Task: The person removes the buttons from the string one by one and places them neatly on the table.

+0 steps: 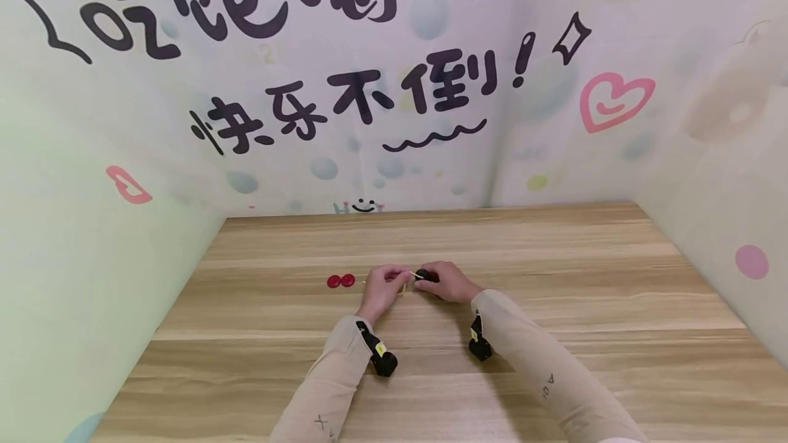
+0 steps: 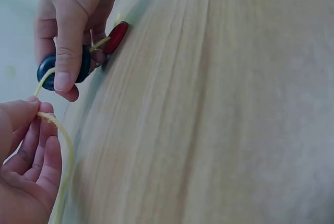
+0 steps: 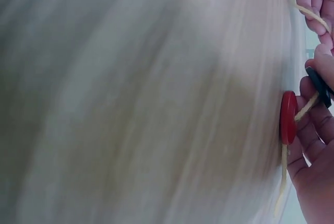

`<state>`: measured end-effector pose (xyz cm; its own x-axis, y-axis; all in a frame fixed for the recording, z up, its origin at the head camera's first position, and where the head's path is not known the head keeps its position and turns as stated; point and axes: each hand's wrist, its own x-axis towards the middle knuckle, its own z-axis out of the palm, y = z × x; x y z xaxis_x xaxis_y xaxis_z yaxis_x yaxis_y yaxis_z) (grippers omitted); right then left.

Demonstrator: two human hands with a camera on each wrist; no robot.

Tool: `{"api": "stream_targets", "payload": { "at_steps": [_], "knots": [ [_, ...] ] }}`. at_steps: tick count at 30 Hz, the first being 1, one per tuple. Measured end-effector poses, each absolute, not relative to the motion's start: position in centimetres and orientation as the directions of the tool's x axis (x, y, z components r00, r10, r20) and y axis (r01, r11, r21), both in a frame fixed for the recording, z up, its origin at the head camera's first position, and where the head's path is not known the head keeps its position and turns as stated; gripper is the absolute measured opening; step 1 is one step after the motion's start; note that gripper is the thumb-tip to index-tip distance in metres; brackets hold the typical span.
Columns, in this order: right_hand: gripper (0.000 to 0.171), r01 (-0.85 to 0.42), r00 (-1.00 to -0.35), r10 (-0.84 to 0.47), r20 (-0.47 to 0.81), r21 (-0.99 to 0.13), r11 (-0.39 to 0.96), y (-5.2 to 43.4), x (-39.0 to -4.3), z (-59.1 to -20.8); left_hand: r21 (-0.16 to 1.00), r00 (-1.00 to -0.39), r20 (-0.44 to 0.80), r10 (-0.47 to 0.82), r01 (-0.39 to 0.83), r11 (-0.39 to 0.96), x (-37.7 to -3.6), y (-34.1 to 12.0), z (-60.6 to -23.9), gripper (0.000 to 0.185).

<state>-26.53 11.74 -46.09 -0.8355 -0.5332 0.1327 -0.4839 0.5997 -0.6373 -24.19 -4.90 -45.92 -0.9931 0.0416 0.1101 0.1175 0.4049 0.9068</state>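
My right hand (image 1: 448,282) pinches a dark blue button (image 2: 65,70) between thumb and finger, just above the wooden table (image 1: 554,306). A yellow string (image 2: 56,125) runs through this button. A red button (image 2: 116,37) sits on the same string right behind it, also visible in the right wrist view as the red button (image 3: 288,117) beside the dark button (image 3: 318,85). My left hand (image 1: 384,284) pinches the string's free end close to the dark button, fingers curled round the string (image 3: 308,12).
Two more red buttons (image 1: 340,281) lie side by side on the table just left of my left hand. Decorated walls (image 1: 369,87) close in the table at the back and both sides. A small black camera is strapped to each wrist.
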Motion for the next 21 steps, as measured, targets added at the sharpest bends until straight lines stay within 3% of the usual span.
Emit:
{"api": "stream_targets", "payload": {
  "at_steps": [12,21],
  "knots": [
    [0.015,-0.481,-0.829,-0.550,0.102,-0.632,0.607,12.05,-26.70,-45.92,0.909,-0.997,0.081,0.001,0.075,0.411,-24.26,-4.85,-46.01,0.015],
    [0.009,-0.540,-0.809,-0.563,0.166,-0.587,0.603,12.21,-26.62,-45.89,0.915,-0.996,0.084,0.004,0.079,0.397,-24.32,-4.91,-46.13,0.013]
  ]
}}
